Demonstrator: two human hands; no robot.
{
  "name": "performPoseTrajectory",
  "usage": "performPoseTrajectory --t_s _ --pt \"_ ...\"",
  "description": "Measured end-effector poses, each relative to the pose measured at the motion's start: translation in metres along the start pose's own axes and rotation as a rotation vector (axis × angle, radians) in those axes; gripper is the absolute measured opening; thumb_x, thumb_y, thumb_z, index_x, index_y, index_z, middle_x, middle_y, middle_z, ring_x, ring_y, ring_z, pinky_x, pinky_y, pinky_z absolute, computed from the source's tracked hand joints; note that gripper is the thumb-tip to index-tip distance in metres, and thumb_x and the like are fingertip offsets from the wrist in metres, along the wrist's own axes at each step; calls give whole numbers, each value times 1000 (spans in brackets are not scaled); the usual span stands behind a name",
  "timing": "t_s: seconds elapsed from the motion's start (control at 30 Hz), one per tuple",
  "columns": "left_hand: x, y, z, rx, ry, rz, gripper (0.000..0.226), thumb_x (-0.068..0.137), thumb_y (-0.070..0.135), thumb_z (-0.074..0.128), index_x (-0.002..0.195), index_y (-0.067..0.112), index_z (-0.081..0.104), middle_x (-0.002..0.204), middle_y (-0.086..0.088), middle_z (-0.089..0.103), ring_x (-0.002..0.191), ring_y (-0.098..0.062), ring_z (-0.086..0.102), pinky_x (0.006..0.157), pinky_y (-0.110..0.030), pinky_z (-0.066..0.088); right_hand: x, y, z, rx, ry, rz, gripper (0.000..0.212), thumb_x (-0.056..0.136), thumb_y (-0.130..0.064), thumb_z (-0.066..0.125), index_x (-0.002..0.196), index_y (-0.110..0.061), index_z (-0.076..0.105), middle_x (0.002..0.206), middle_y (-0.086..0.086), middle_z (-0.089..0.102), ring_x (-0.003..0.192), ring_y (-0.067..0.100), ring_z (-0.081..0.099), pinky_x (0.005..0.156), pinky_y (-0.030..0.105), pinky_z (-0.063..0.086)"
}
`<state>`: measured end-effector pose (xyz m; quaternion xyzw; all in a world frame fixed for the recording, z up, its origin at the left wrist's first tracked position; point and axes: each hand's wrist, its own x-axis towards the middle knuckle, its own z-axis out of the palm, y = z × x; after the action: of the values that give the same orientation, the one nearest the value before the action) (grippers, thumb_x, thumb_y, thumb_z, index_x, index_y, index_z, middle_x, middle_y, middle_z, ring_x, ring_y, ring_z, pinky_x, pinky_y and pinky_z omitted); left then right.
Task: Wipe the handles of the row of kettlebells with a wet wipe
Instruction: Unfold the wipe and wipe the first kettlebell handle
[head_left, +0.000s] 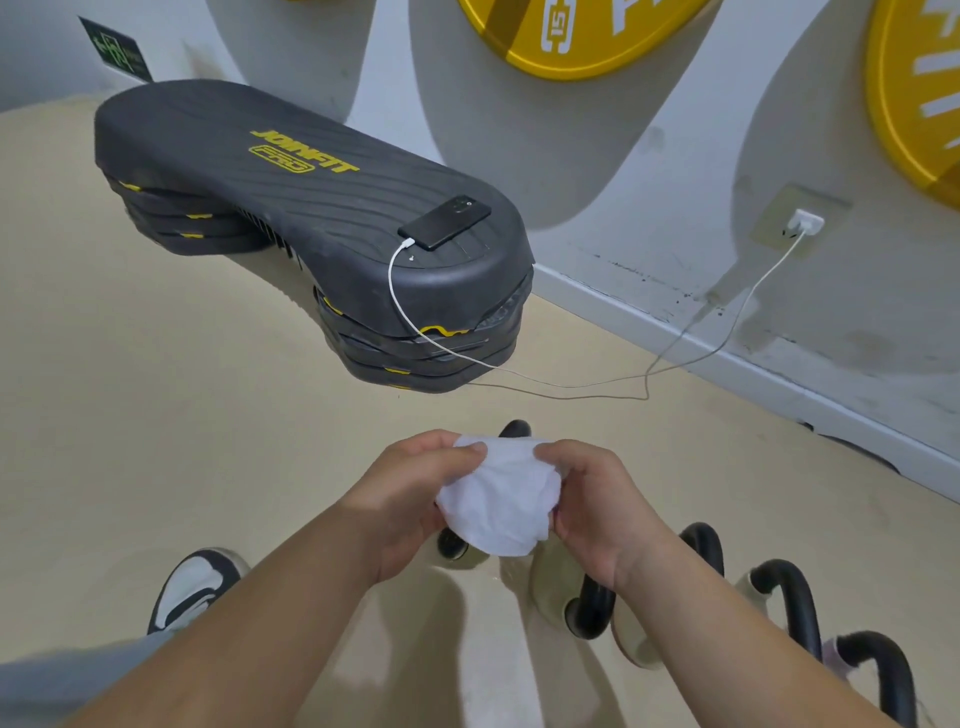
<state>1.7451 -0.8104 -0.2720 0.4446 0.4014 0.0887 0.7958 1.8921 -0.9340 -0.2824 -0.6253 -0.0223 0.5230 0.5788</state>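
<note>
Both hands (410, 499) (597, 514) pinching white wet wipe (498, 501), above kettlebells (597, 587)

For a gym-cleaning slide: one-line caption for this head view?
Left hand and right hand hold a wet wipe over black kettlebell handles; a phone charges on a step platform.

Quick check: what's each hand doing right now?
Left hand: pinches the white wet wipe at its left edge.
Right hand: grips the same wipe's right side.

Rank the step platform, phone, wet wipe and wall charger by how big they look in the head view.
1. step platform
2. wet wipe, helped by nearness to the camera
3. phone
4. wall charger
</note>
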Motion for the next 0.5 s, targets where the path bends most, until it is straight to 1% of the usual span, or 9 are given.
performPoseTrajectory --t_s 0.07,0.13,0.17,0.23,0.3,0.37,0.4,0.43,0.5 --pt "4 -7 -1 -53 43 4 22 98 17 63 113 1 68 110 -17 76 94 -29 73 85 -41 56 5 5 3 -22 17 -1 46 76 -28 70 113 0 66 113 18 74 104 38 70 90 50 53" --pt "8 -16 2 1 163 47 15 100 22 62 105 10 70 105 -10 77 90 -26 72 77 -37 57 10 7 6 -63 59 4 27 75 -24 69 97 -10 64 103 16 73 92 35 68 78 42 51" --pt "14 -20 3 82 263 79 13 99 24 62 99 14 71 101 -8 76 86 -23 70 73 -34 56 12 7 8 -70 64 18 27 72 -23 67 97 -12 66 102 17 75 91 34 68 76 39 50" --pt "26 -22 3 220 408 164 12 97 28 64 89 20 70 91 -1 72 80 -17 63 70 -30 51 20 5 10 -86 65 27 39 66 -20 60 102 -14 71 102 16 77 90 35 69 77 40 49" --pt "40 -16 0 290 405 247 12 96 29 64 88 22 69 86 2 70 78 -14 62 70 -28 49 29 -1 12 -140 144 -63 34 69 -12 58 101 -10 70 94 13 75 81 31 66 70 36 49" --pt "58 -7 -6 331 360 277 9 96 31 64 92 24 69 83 4 69 80 -13 64 70 -28 50 38 -6 13 -229 308 -161 28 80 -1 55 101 -13 68 93 9 71 77 26 63 64 29 48" --pt "67 -4 -9 361 341 258 8 95 33 65 98 26 68 86 6 68 84 -15 65 73 -30 51 42 -7 15 -253 369 -177 31 85 0 54 106 -17 66 98 7 70 77 24 63 62 27 47" --pt "76 -4 -13 439 331 204 17 95 36 65 110 28 65 97 8 67 94 -17 65 79 -31 51 43 -7 17 -296 416 -170 33 90 -2 53 115 -21 63 107 4 67 81 22 62 63 25 46" --pt "88 -7 -19 813 358 87 46 94 39 63 137 29 50 133 8 54 120 -19 56 97 -35 48 46 -3 18 -442 443 -117 44 99 -15 52 142 -25 49 133 2 55 106 23 58 74 24 47"
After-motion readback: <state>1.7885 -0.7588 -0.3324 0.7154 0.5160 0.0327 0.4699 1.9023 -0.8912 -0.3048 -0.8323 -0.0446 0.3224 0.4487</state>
